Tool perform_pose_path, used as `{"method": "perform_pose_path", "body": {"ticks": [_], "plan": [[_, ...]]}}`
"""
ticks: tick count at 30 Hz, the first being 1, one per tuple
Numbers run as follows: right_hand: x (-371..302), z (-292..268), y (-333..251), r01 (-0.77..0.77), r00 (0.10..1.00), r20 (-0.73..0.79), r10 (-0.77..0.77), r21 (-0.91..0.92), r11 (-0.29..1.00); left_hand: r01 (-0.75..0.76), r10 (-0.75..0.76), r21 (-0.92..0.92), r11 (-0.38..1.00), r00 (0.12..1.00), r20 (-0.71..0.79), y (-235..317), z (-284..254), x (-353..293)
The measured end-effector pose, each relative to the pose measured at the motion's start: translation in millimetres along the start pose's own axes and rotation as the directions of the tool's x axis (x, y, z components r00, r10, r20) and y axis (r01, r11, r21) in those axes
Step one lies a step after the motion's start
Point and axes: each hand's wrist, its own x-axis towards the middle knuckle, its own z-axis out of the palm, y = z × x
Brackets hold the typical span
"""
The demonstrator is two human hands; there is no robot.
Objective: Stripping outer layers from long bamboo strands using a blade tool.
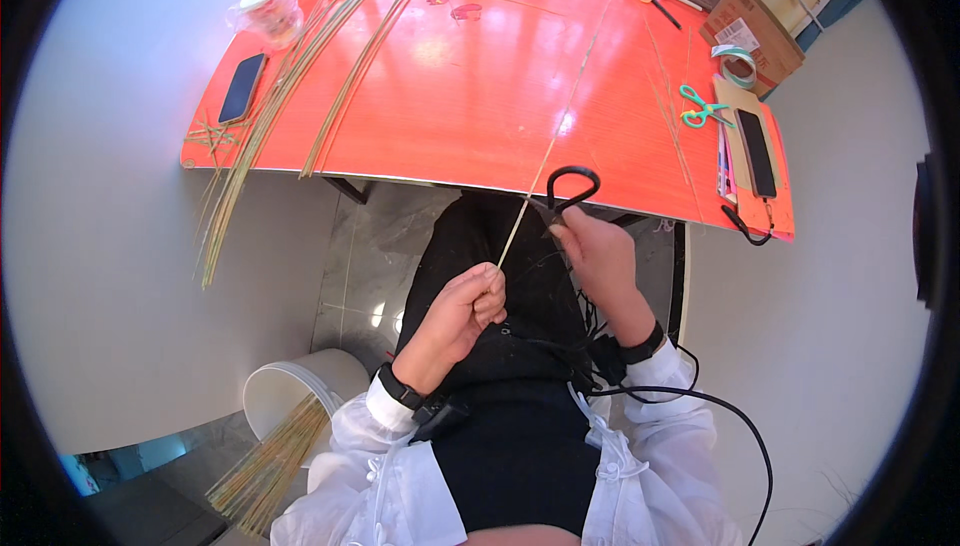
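My left hand (462,312) is closed around the lower end of a long, thin bamboo strip (513,234). From my fist the strip slants up and to the right, past the near edge of the red table (430,136) and over its top. My right hand (604,258) is closed on a pair of black-handled scissors (575,170). One looped handle sticks up above my fingers. The dark blades point left toward the strip near the table's edge; whether they touch it I cannot tell.
Bundles of bamboo strips (268,116) lie along the table's left, overhanging its near edge, beside a phone (243,88). At right are green scissors (703,108), a tape roll (737,64), another phone (755,153) and a cardboard box (752,38). A white bucket (262,386) holding strips tilts at lower left.
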Motion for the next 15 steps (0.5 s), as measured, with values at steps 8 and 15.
{"method": "perform_pose_path", "body": {"ticks": [8, 15], "plan": [[-0.9, -1.7, 1.0, -0.049, 0.997, 0.057, 0.047, 0.030, 0.998, 0.026, -0.025, -0.068, 0.997, 0.999, 0.021, -0.2, 0.6, 0.9], [-0.3, -5.4, 0.9, -0.038, 0.994, 0.105, 0.033, 0.046, 0.998, 0.033, -0.029, -0.089, 0.996, 0.998, 0.049, -1.1, -5.2, 1.4]]}}
